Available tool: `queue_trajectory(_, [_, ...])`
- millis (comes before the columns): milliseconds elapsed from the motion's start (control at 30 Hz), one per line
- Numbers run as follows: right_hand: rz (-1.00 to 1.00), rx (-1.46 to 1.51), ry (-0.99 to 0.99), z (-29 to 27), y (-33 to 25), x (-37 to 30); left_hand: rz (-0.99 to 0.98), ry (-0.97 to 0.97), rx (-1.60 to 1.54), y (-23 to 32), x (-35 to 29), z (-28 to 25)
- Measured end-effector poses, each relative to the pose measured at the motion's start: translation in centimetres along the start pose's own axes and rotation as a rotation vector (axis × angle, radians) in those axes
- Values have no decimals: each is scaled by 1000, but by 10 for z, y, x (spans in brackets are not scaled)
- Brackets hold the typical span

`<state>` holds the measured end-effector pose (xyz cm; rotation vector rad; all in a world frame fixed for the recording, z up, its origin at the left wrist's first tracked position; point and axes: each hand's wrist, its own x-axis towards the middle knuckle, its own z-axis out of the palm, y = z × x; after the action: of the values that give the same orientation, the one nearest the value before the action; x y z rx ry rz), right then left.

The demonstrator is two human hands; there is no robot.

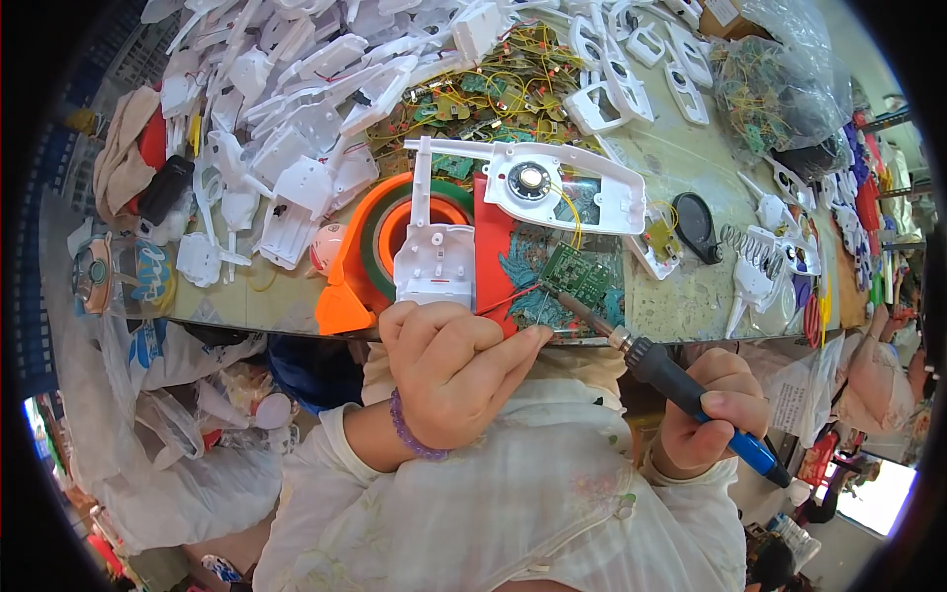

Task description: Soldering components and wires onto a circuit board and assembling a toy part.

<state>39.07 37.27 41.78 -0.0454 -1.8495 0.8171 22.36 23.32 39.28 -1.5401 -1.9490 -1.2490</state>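
Note:
My right hand [715, 414] is wrapped round a soldering iron [671, 375] with a black and blue handle. Its metal tip meets the left edge of a green circuit board [589, 279], beside the end of a red wire [515, 298]. Close to that spot, my left hand [449, 367] pinches a thin silvery wire, its curled fingers against the lower edge of a white plastic housing [434, 261]. Above the board lies a white handle-shaped shell [617, 192] holding a round speaker [531, 181]. Yellow wires run from the speaker towards the board.
An orange tape dispenser [345, 301] stands behind the white housing. White plastic shells [296, 128] are heaped at the far left, beside a pile of wired circuit boards [513, 89]. A black oval part [696, 225] and a coiled spring [750, 247] lie to the right.

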Motion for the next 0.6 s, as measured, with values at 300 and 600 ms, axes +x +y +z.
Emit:
queue_trajectory(300, [-23,-4,83,-5,0,2,234,10,1,1,-5,-4])
queue_trajectory(600, [-17,-22,236,-35,-1,-3,453,-305,-224,60,-2,73])
